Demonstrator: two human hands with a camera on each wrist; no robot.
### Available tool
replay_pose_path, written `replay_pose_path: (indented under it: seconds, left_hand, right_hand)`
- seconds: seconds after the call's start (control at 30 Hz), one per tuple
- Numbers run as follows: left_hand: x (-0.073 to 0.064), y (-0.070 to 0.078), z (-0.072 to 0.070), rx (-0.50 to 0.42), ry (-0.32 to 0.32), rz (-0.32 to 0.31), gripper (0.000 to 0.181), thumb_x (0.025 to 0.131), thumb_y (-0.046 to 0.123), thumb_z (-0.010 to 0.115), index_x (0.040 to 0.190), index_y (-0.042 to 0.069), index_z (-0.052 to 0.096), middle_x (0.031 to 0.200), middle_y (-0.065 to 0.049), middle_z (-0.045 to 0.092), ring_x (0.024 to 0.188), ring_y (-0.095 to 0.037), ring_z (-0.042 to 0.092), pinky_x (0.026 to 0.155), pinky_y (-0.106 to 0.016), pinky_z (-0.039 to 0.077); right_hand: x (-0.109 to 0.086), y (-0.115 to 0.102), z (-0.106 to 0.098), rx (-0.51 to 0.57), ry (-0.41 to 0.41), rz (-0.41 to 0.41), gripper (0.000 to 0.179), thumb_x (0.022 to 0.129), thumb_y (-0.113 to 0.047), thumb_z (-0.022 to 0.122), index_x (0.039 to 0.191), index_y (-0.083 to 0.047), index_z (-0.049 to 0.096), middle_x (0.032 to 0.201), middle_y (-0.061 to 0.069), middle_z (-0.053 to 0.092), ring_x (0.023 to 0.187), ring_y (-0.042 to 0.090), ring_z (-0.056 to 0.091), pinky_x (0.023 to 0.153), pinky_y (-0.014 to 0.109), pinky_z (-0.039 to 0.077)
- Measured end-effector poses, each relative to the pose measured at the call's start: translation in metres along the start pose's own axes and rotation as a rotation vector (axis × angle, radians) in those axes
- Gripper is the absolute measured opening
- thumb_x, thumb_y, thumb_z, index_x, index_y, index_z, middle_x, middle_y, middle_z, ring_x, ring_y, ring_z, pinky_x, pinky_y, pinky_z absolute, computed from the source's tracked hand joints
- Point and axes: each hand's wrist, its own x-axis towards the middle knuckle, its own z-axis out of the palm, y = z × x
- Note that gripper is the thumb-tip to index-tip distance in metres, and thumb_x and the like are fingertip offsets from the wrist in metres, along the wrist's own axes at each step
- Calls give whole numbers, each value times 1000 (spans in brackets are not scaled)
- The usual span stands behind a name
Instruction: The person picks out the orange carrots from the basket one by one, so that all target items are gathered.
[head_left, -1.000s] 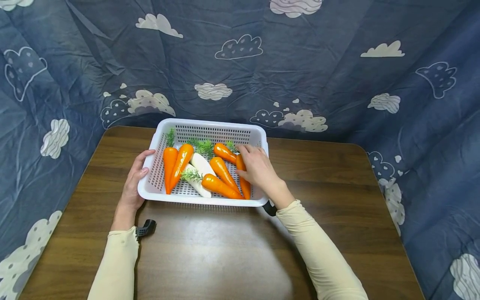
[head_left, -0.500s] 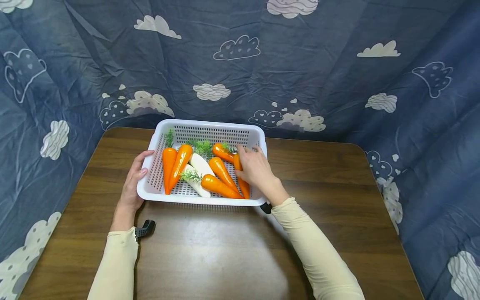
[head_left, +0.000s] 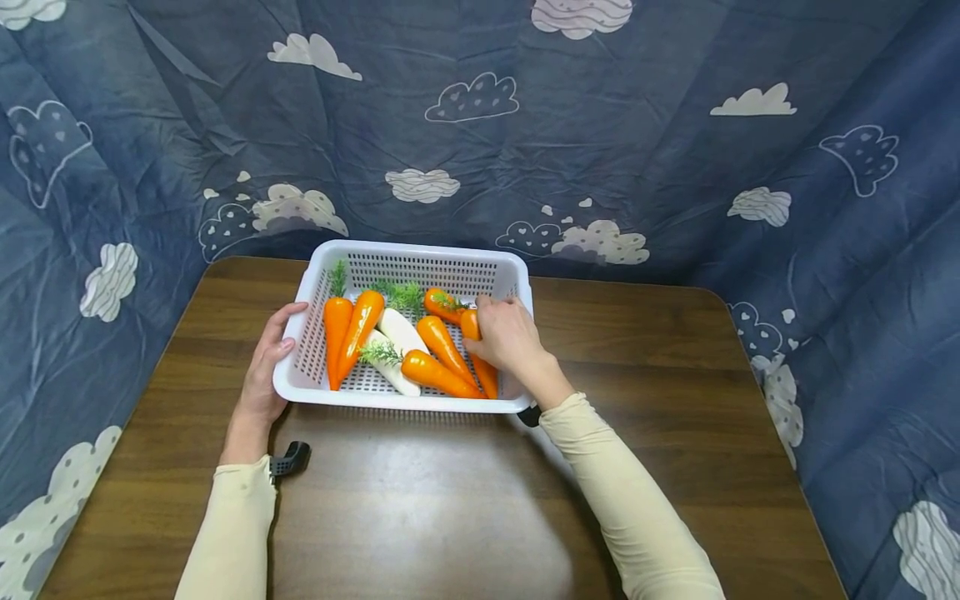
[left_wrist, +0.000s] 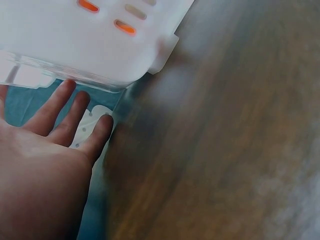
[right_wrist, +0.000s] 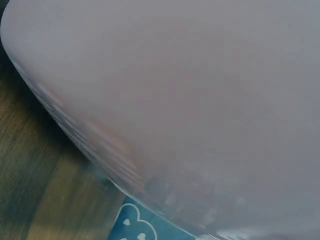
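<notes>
A white slotted plastic basket [head_left: 408, 402] holds several glossy orange carrots [head_left: 360, 333] with feathery green tops, and two white radish-like vegetables [head_left: 401, 329]. My left hand [head_left: 262, 367] rests at the basket's left side, thumb and index finger on the rim. In the left wrist view its other fingers [left_wrist: 55, 107] stretch out along the basket's underside. Inside the basket's right end, my right hand [head_left: 513, 337] pinches the rightmost carrot [head_left: 485, 377] near its thick end, partly covering it. Only the basket's blurred outer wall [right_wrist: 175, 100] fills most of the right wrist view.
The basket stands towards the back of a brown wooden table [head_left: 420, 500]. A dark blue curtain [head_left: 480, 167] with cloud prints hangs behind the table and along both sides. A black wrist-camera mount [head_left: 291, 459] sits on my left wrist.
The right hand's fingers have closed on the rightmost carrot, whose thick end has shifted slightly left. A green top nearby has moved left too. The left hand stays at the rim.
</notes>
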Motion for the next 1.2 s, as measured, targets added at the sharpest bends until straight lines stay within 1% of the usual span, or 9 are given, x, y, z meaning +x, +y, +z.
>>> replay_pose_path:
  seconds: [0.1,0.23,0.5,0.6,0.77,0.87,1.0,1.1,1.2]
  left_hand:
    - [1,-1,0,3,2,6,56,102,25,39,157,21,40,162,-5,29,131,-33,42,91,-32,60]
    - [2,-1,-1,4,1,0,56,102,26,39,158,22,40,163,-4,29,131,-33,43,91,-32,60]
    - [0,1,0,2,2,1,55,102,25,39,157,22,41,162,-4,29,130,-33,43,90,-33,61]
    - [0,2,1,5,1,2,56,102,25,39,158,22,40,163,-4,29,131,-32,43,91,-33,61]
    - [-1,2,1,2,2,1,56,102,25,39,158,21,39,162,-4,29,130,-32,43,91,-32,61]
    - [-1,2,1,-3,-1,1,56,102,25,39,158,21,39,162,-4,29,131,-32,43,91,-32,60]
    - [-1,2,2,-10,-7,-2,56,103,25,39,159,22,39,163,-4,28,131,-33,42,92,-33,60]
    - [-1,3,2,-12,-7,-4,56,103,25,39,158,22,39,163,-4,28,131,-33,42,92,-33,60]
    - [-2,3,3,-12,-4,5,56,102,25,38,158,21,39,163,-5,28,131,-33,43,91,-33,60]
  right_hand:
    - [0,1,-1,23,5,-7,44,86,-40,82,105,-5,62,80,4,61,76,26,62,91,42,47]
    - [-2,3,-1,80,25,-22,41,85,-38,81,105,-6,64,83,3,63,76,24,59,86,41,45]
    - [-7,5,-1,236,58,-37,47,85,-35,83,119,-5,68,92,5,67,79,24,59,70,36,49]
    - [-9,4,-3,256,60,-33,49,86,-35,83,121,-5,68,92,6,68,79,24,60,68,35,49]
    - [-13,2,-6,303,74,-34,50,85,-32,84,123,-5,67,97,6,69,81,23,61,71,36,52]
    - [-16,2,-7,356,95,-34,49,85,-31,85,122,-4,68,96,6,69,80,22,62,71,34,54]
    - [-18,3,-9,436,112,-26,52,86,-31,84,126,-4,67,92,8,70,78,21,60,68,31,52]
    - [-20,5,-12,505,124,-14,53,86,-31,83,129,-4,67,96,8,71,81,22,61,69,30,52]
    - [-23,7,-17,572,167,-5,52,86,-29,84,129,-5,68,103,7,72,87,24,67,73,32,56]
